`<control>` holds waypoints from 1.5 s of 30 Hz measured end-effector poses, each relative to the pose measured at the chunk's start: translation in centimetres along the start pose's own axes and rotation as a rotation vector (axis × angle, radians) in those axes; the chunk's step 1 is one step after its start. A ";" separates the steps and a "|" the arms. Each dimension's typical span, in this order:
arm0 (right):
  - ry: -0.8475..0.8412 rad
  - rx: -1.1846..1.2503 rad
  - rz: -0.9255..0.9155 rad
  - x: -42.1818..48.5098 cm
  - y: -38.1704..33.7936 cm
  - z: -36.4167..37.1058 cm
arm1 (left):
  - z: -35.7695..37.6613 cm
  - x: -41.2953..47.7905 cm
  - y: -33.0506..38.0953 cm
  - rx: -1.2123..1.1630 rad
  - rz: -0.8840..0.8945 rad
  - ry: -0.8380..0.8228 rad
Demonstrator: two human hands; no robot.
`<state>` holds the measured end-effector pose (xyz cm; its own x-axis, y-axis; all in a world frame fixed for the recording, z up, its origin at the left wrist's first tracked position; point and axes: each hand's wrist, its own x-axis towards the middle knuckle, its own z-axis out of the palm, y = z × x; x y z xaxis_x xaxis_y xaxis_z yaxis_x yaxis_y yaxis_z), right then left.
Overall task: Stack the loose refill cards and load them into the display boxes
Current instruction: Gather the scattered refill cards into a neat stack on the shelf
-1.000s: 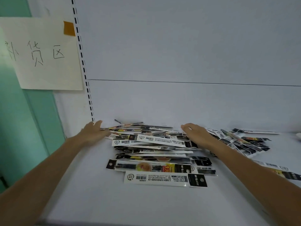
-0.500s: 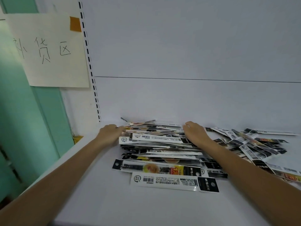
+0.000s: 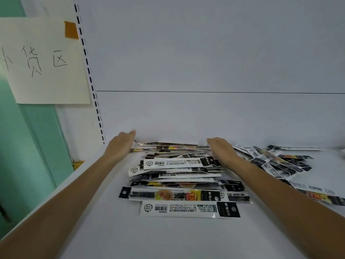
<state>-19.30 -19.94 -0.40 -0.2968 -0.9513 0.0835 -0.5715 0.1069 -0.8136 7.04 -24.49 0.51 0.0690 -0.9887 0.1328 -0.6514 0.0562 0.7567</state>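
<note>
— What's new?
— The left hand [image 3: 121, 144] and right hand [image 3: 222, 150] have closed in, fingers straight, pressing the ends of the refill card pile [image 3: 177, 166] on the shelf [image 3: 168, 240]. I'd say squaring has begun.
— And the cards?
— The nearest card [image 3: 188, 210] lies loose, the pile is ragged, and scattered cards [image 3: 276, 161] lie farther right.

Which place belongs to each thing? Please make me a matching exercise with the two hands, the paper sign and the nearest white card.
Things:
1. left hand
2. right hand
3. paper sign
4. nearest white card

Places:
A. flat on the shelf, in front of the card pile
B. at the pile's right end
C. hanging at upper left
D. at the pile's left end

Pairs: 1-D, 2-B, 3-C, 4-A
</note>
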 end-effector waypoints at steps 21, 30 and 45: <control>0.024 -0.030 -0.027 1.3 0.6 -0.2 | 1.3 1.4 0.8 0.176 -0.042 -0.074; 0.001 -0.035 -0.104 2.0 -0.2 1.1 | 3.5 0.9 0.8 -0.026 0.093 -0.277; 0.064 0.344 0.112 2.0 0.1 0.4 | 4.7 1.7 3.0 -0.342 -0.029 -0.233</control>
<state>-19.61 -21.92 -0.55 -0.3964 -0.9180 0.0104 -0.2456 0.0951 -0.9647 1.63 -26.66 0.01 -0.1151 -0.9933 -0.0108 -0.3600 0.0316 0.9324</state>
